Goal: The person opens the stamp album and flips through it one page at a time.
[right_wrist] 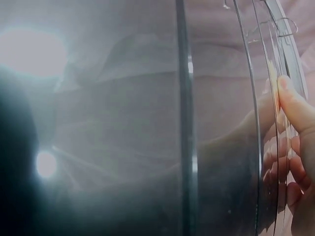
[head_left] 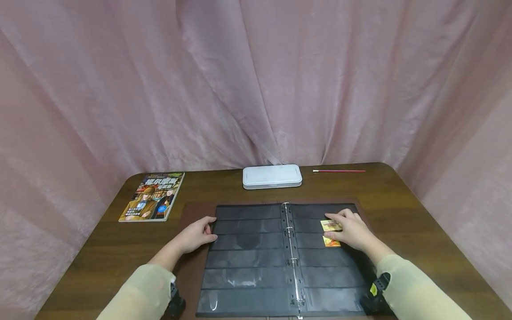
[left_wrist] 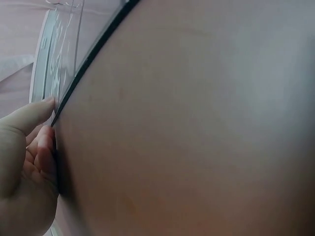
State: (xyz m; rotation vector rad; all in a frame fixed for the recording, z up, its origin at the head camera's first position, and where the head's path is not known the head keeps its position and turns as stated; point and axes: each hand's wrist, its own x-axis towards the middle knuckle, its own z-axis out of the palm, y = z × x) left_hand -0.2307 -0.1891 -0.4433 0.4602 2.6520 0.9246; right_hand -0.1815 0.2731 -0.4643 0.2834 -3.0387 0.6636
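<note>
A ring-binder album (head_left: 248,258) lies open, with black pages of clear pockets on both sides of a metal ring spine (head_left: 294,262). At the left page's outer edge, my left hand (head_left: 194,234) holds the page between thumb and fingers; in the left wrist view the dark page edge (left_wrist: 83,66) runs between them. Over the right page, my right hand (head_left: 354,230) pinches a small yellow card (head_left: 330,225) near the upper pockets. Just below it, an orange-and-yellow card (head_left: 331,242) lies on the page, partly covered by the thumb.
A white case (head_left: 272,176) stands at the back of the wooden table (head_left: 404,213), with a thin red brush (head_left: 340,171) to its right. A colourful book (head_left: 152,198) lies at the back left. Pink curtains (head_left: 256,80) hang around the table.
</note>
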